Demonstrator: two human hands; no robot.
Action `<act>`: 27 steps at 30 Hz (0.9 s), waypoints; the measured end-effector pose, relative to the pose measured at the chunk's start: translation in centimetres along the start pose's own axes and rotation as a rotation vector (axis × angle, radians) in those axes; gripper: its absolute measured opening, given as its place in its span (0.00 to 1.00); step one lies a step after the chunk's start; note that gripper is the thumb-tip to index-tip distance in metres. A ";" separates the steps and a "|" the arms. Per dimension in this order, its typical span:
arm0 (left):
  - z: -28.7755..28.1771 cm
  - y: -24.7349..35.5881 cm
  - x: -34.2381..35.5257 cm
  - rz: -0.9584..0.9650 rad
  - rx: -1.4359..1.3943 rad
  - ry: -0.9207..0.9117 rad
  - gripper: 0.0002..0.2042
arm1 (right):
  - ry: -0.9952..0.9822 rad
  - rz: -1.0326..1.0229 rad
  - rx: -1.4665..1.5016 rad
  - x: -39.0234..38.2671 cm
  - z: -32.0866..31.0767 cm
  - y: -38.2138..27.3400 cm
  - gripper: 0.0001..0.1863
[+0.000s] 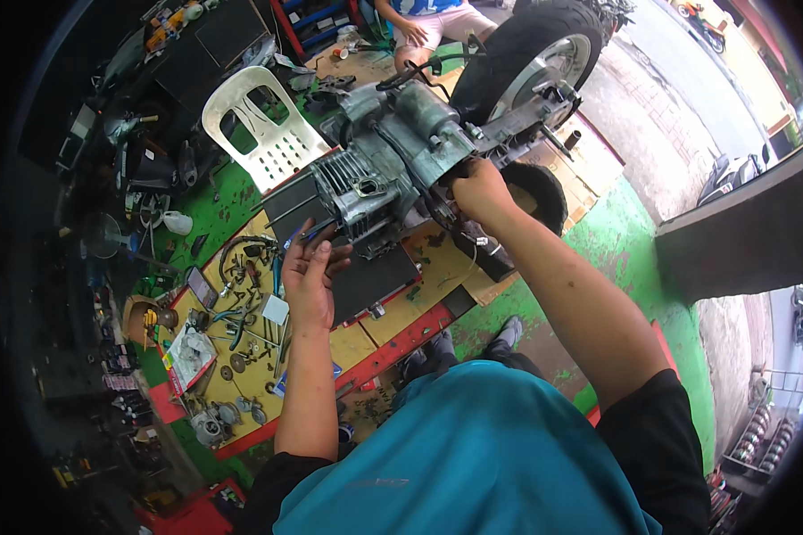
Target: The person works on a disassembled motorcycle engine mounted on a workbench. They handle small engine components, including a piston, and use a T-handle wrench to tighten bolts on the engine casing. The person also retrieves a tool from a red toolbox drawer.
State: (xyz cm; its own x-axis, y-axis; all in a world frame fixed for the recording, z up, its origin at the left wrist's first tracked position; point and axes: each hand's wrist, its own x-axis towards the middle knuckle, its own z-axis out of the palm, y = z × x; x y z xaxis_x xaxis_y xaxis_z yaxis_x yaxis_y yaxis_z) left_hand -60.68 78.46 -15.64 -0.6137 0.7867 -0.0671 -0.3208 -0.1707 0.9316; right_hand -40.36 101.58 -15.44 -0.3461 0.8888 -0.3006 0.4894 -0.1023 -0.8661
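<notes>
A grey scooter engine (401, 156) lies on the work table in front of me, its finned end (343, 176) toward the left and long studs sticking out of it. My left hand (312, 267) is raised beside the studs and the lower corner of the finned end, its darkened fingers apart; I see nothing held in it. My right hand (484, 194) is closed against the engine's near side, below the casing. Its fingertips are hidden, and so is whatever they grip. A thin cable (473, 260) hangs beneath that wrist.
Hand tools and small metal parts (245, 303) cover the table's (366, 343) left part. A white plastic chair (260, 125) stands behind. A wheel (544, 67) is attached at the engine's far right, with a black round tub (558, 201) below. Another person (433, 31) sits beyond the engine.
</notes>
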 end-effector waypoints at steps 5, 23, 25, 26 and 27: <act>-0.1 0.1 -0.1 0.016 -0.026 0.031 0.25 | -0.152 0.162 0.332 -1.0 -0.2 -1.5 0.05; 0.9 2.0 0.2 0.040 0.134 0.022 0.20 | 0.143 -0.331 -0.285 -3.5 -2.3 0.2 0.13; 1.0 2.2 0.4 0.043 0.151 0.034 0.19 | 0.141 -0.325 -0.171 -4.6 -3.2 1.5 0.12; 1.3 2.6 0.5 0.044 0.165 0.034 0.19 | 0.146 -0.319 -0.108 -5.4 -3.9 2.6 0.12; 1.3 2.6 0.7 0.040 0.187 0.040 0.19 | 0.213 -0.267 -0.100 -6.1 -4.1 4.2 0.14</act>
State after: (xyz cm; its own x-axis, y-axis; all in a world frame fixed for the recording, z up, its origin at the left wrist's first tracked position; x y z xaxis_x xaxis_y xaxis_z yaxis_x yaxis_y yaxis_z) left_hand -60.98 79.31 -12.82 -0.6525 0.7568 -0.0392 -0.1583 -0.0856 0.9837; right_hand -32.87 97.57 -15.59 -0.3031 0.9525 0.0305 0.4833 0.1812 -0.8565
